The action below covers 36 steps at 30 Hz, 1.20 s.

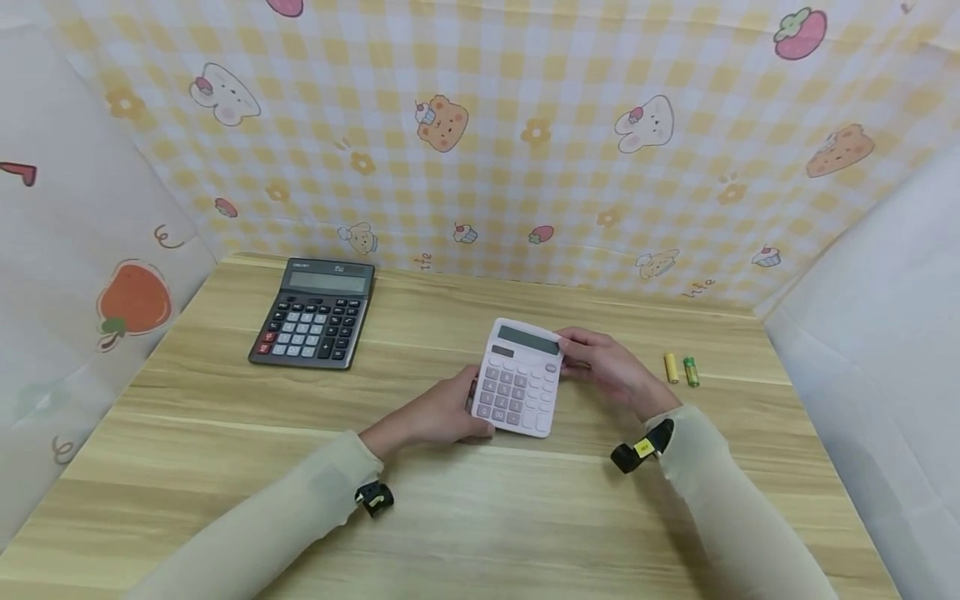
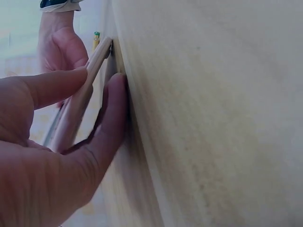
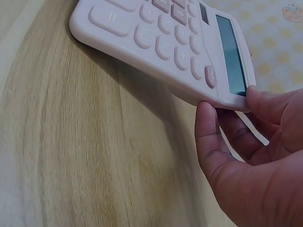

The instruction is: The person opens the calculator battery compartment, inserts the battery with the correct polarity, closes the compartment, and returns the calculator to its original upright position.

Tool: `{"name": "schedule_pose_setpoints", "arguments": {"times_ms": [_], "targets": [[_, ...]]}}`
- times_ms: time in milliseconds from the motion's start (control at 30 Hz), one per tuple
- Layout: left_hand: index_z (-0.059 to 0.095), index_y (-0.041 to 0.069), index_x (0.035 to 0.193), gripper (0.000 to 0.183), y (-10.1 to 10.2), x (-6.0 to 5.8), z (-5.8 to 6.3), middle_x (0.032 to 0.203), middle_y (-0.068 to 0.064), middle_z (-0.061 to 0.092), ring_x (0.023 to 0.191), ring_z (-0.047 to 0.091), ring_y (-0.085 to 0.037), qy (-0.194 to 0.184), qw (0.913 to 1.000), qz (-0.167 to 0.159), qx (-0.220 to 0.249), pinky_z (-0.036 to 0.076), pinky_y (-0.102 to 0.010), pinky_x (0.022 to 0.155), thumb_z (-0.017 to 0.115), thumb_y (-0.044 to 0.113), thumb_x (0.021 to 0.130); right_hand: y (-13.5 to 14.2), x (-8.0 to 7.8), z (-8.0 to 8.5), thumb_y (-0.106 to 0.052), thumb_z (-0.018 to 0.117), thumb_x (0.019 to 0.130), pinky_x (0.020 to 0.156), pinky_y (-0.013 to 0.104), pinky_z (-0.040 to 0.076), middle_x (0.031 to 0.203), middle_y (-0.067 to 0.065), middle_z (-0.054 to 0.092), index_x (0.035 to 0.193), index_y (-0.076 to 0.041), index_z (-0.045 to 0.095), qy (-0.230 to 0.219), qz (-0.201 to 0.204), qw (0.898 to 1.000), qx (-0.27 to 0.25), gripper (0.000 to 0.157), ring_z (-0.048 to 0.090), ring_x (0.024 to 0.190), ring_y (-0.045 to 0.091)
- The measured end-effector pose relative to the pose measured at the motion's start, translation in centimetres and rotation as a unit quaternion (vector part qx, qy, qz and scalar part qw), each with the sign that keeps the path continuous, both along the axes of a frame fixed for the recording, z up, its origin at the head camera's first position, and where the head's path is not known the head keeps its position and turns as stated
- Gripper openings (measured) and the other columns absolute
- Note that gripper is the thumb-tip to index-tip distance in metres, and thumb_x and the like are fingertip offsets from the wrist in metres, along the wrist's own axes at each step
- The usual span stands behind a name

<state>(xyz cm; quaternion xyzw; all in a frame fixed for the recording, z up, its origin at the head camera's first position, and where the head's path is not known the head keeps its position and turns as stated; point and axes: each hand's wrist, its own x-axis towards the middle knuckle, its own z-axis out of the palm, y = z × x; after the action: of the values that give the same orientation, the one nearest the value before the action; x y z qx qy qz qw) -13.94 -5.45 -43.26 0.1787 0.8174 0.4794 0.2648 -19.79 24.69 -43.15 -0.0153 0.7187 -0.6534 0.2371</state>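
Note:
A pale pink calculator (image 1: 519, 379) is between both hands, its screen end tipped up off the wooden table. My left hand (image 1: 448, 410) holds it at the lower left corner; in the left wrist view the thumb (image 2: 59, 86) lies on the calculator's face and the fingers curl beneath. At the upper right corner, beside the screen, my right hand (image 1: 609, 367) pinches the casing. The right wrist view shows the right thumb at the screen's edge and fingertips (image 3: 207, 113) under the side, with the low end of the calculator (image 3: 142, 52) close over the table.
A dark grey calculator (image 1: 313, 313) lies at the back left of the table (image 1: 480, 517). To the right of my right hand are two small batteries, one yellow (image 1: 671, 368) and one green (image 1: 691, 372). A checked curtain (image 1: 495, 183) closes off the back, with white cloth on both sides.

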Motion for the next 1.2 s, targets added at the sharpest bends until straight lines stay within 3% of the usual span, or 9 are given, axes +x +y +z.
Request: {"name": "schedule_pose_setpoints", "arguments": {"times_ms": [267,500,633,800,1000,1200], "targets": [[0.027,0.000,0.168,0.086,-0.5,0.4,0.0,0.137,-0.027,0.069,0.092,0.078,-0.024,-0.011,0.9965,0.005,0.083,0.065,-0.037,0.079,0.072,-0.009,0.096,0.3,1.1,0.8,-0.012,0.050,0.118,0.104,0.035,0.057,0.127,0.009,0.072,0.151,0.012,0.055,0.026,-0.006,0.999,-0.027,0.041,0.067,0.112,0.021],[0.030,0.004,0.169,0.083,-0.7,0.7,0.4,0.129,-0.030,0.072,0.090,0.079,-0.028,0.027,0.9932,0.004,0.113,0.066,-0.037,0.074,0.065,-0.015,0.096,0.7,2.0,1.5,-0.013,0.051,0.118,0.111,0.040,0.054,0.136,0.017,0.071,0.150,0.016,0.054,0.062,-0.008,0.998,-0.031,0.043,0.070,0.116,0.020],[0.035,0.004,0.165,0.081,-0.8,1.0,0.7,0.124,-0.027,0.075,0.091,0.077,-0.024,0.071,0.9931,0.001,0.093,0.064,-0.035,0.074,0.069,-0.013,0.094,0.9,2.6,1.6,-0.016,0.052,0.118,0.107,0.036,0.057,0.131,0.018,0.071,0.147,0.015,0.057,0.072,-0.009,0.997,-0.010,0.042,0.072,0.114,0.019],[0.042,0.005,0.162,0.077,-0.9,1.3,1.0,0.125,-0.026,0.075,0.100,0.077,-0.025,0.141,0.9878,-0.005,0.066,0.064,-0.035,0.078,0.072,-0.009,0.092,1.0,3.3,1.9,-0.016,0.052,0.118,0.094,0.033,0.062,0.111,0.013,0.071,0.146,0.014,0.058,0.075,-0.013,0.997,0.001,0.041,0.074,0.101,0.017],[0.044,0.006,0.161,0.071,-0.9,1.9,1.6,0.127,-0.025,0.076,0.103,0.078,-0.029,0.206,0.9776,-0.027,0.037,0.065,-0.037,0.080,0.070,-0.008,0.096,1.2,4.1,2.7,-0.009,0.051,0.117,0.091,0.034,0.063,0.103,0.007,0.073,0.144,0.011,0.061,0.066,-0.015,0.997,-0.048,0.035,0.076,0.095,0.017],[0.048,0.008,0.159,0.070,-0.9,2.4,2.2,0.126,-0.022,0.076,0.105,0.077,-0.028,0.270,0.9616,-0.045,-0.021,0.065,-0.046,0.084,0.073,-0.007,0.096,1.5,4.6,3.1,-0.019,0.052,0.119,0.092,0.032,0.063,0.103,0.008,0.074,0.134,0.002,0.073,0.052,0.003,0.996,-0.074,0.034,0.075,0.096,0.017]]}}
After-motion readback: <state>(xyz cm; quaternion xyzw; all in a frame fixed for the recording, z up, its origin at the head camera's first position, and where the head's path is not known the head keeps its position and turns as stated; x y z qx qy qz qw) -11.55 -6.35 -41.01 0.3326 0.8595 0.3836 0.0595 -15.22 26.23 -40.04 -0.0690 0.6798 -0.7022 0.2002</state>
